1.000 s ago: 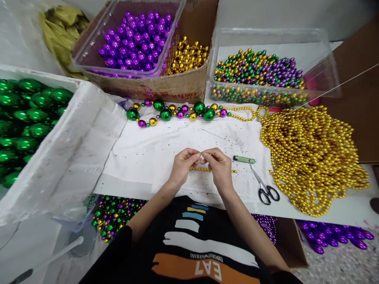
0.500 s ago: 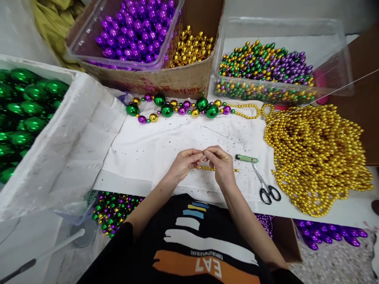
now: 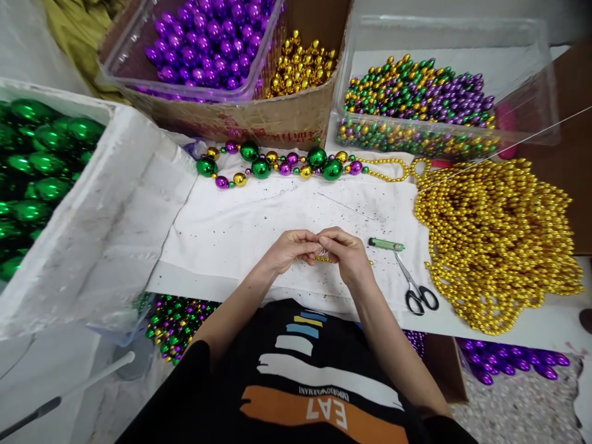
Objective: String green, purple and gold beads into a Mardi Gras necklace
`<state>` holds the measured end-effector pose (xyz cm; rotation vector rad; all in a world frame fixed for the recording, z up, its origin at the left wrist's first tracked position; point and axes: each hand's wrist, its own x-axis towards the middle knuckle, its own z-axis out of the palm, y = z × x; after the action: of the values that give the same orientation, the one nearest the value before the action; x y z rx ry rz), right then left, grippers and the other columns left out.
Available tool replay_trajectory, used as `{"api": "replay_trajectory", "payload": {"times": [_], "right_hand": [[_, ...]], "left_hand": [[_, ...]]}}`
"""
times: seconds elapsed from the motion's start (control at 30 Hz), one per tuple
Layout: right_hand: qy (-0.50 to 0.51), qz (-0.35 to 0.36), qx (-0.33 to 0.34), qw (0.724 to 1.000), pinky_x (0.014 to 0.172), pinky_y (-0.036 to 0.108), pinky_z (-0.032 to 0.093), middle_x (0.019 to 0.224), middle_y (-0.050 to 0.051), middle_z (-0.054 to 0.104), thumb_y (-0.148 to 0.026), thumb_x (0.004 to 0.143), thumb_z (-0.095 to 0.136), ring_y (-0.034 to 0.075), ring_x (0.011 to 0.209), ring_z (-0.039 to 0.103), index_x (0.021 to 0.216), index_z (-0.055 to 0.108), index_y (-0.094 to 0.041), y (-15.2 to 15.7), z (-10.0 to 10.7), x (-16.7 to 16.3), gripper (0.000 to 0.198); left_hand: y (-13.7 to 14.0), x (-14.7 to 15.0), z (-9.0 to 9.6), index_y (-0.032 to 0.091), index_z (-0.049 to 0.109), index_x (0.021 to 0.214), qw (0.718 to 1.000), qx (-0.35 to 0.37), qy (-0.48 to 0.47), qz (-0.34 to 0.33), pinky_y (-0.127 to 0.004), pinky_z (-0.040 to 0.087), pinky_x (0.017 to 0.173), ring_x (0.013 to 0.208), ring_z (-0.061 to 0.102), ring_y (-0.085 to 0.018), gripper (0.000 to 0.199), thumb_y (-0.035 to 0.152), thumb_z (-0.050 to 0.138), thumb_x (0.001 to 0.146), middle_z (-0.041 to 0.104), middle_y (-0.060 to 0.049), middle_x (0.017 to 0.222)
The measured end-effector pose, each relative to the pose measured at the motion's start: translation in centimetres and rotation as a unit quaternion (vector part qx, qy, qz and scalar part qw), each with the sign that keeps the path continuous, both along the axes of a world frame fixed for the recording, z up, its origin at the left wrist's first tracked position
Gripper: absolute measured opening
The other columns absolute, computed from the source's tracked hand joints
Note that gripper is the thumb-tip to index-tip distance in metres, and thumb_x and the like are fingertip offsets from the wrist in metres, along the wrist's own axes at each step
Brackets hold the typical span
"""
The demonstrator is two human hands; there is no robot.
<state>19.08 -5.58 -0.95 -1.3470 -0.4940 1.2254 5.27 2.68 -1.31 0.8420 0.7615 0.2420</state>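
Fingertips nearly meeting, my left hand [image 3: 296, 248] and my right hand [image 3: 343, 250] pinch a thin pale thread [image 3: 322, 251] that bends into a small loop between them. Just below the fingers lies a short strand of gold beads [image 3: 322, 259], partly covered by my hands. To the right of my right hand are a green lighter-like tube [image 3: 386, 244] with a black end and a pair of scissors [image 3: 419, 295] with black handles. Beyond my hands a needle-like wire [image 3: 345, 206] rests on the white cloth [image 3: 222, 246].
A necklace of green, purple and gold beads [image 3: 261, 168] stretches along the back. Gold bead strands [image 3: 494, 240] are heaped at right. Behind stand a cardboard box [image 3: 222, 123] and a clear bin [image 3: 444, 132] of small beads. A white foam box [image 3: 134, 166] holds green beads at left.
The fingertips have drawn slightly closer, and the thread loop between them has changed shape. The view has shifted slightly; the things on the table stay put.
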Motion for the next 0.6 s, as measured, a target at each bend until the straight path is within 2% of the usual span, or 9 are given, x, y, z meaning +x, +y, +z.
{"api": "replay_trajectory", "payload": {"times": [0.17,0.43,0.6], "right_hand": [[0.03,0.003,-0.009,0.999,0.047,0.025,0.024,0.075,0.001,0.06,-0.035,0.067,0.079,0.009,0.056,0.042,0.069,0.075,-0.021,-0.1,0.5,0.0,0.015],[0.115,0.012,-0.038,0.993,0.056,0.027,0.037,0.068,0.0,0.065,-0.036,0.066,0.081,0.013,0.063,0.053,0.075,0.075,-0.021,-0.2,0.6,-0.4,0.019],[0.12,-0.001,-0.021,0.993,0.06,0.028,0.045,0.085,0.003,0.071,-0.04,0.074,0.075,0.014,0.068,0.059,0.095,0.076,-0.023,-0.5,-0.2,-0.4,0.027]], "left_hand": [[-0.3,0.1,-0.2,0.012,0.07,0.083,1.0,0.019,-0.003,0.004,-0.021,0.05,0.053,0.057,0.059,-0.008,0.027,0.03,0.081,0.066,0.066,-0.001,0.068],[-1.7,0.3,-0.3,0.014,0.07,0.076,0.995,0.038,-0.041,0.082,-0.022,0.051,0.054,0.059,0.06,-0.01,0.02,0.03,0.079,0.07,0.066,-0.001,0.067],[-2.3,0.4,0.0,0.014,0.069,0.076,0.99,0.069,-0.023,0.122,-0.022,0.052,0.053,0.058,0.059,-0.009,0.02,0.03,0.079,0.07,0.067,-0.001,0.068]]}}
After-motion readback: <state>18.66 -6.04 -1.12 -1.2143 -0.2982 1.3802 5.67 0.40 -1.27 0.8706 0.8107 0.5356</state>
